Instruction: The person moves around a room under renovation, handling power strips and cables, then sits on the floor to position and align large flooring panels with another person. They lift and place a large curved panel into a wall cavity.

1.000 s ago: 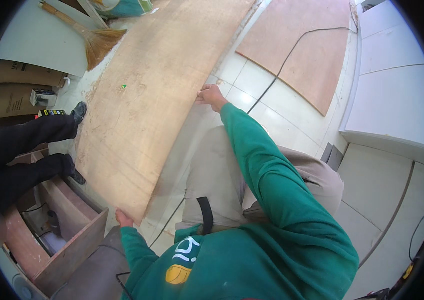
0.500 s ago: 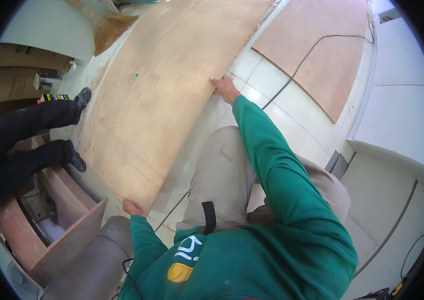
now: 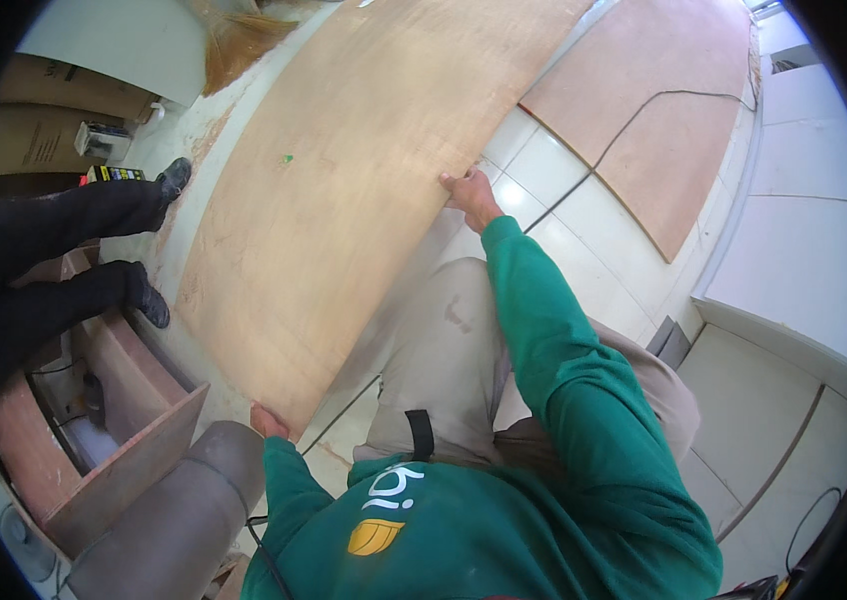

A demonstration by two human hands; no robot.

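A large, pale plywood sheet (image 3: 344,150) stretches from near my body to the far edge of the view, its near-right edge lifted off the tiles. At its near corner, my left hand (image 3: 270,421) grips the edge, with part of the fingers hidden. Farther along the right edge, my right hand (image 3: 474,196) is closed on the board, thumb on top and the other fingers underneath. A small green spot (image 3: 288,158) shows on the plywood's face.
Another plywood panel (image 3: 654,120) lies on the right, crossed by a dark cable (image 3: 599,165). A person in dark trousers (image 3: 74,215) stands at left, feet beside the sheet. Nearby are a wooden drawer-like frame (image 3: 134,460), a grey roll (image 3: 174,510) and a straw broom (image 3: 244,45).
The plywood's right edge has risen a little and shifted right, with my right hand moving along with it. My left hand stays at the near corner.
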